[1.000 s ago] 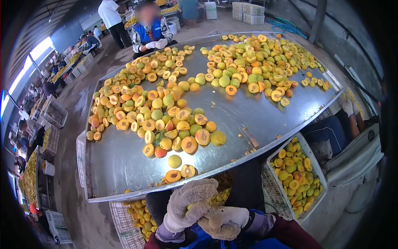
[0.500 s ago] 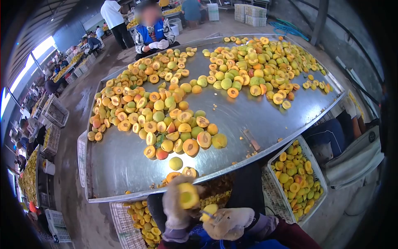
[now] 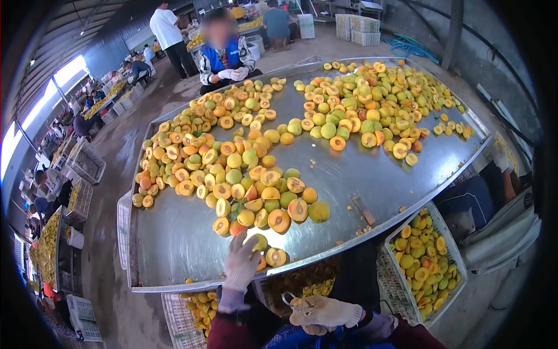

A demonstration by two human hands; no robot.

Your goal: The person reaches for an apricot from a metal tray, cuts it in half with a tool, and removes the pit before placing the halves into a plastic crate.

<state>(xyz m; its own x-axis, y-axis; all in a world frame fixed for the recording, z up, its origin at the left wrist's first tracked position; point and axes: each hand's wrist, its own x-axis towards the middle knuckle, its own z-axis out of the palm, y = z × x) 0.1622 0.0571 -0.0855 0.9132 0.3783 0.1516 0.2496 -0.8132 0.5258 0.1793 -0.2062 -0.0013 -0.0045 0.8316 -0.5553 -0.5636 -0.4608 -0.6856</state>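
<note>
My left hand [image 3: 240, 264], in a whitish knit glove, reaches over the near edge of the metal table [image 3: 174, 250]. Its fingers are apart, with the fingertips right at a greenish-yellow peach [image 3: 260, 242]. Beside that lies a peach half [image 3: 275, 256] with its cut face up. Low in front of my body, my right hand [image 3: 325, 313], in a stained glove, is closed around a small tool with a metal loop [image 3: 288, 297]; its handle is hidden in the fist. A heap of whole and halved peaches [image 3: 232, 174] lies just beyond my left hand.
A second peach heap [image 3: 366, 104] covers the far right of the table. A crate of peach halves [image 3: 424, 262] stands at my right, another crate [image 3: 180, 320] below the table's edge. A gloved person in a blue vest [image 3: 226, 61] sits across. A brownish strip [image 3: 364, 210] lies near the edge.
My left hand has moved from above my lap to the table, and the peach half it held is gone from it. The yellow piece at the right hand's tool is gone too. The view has shifted slightly.
</note>
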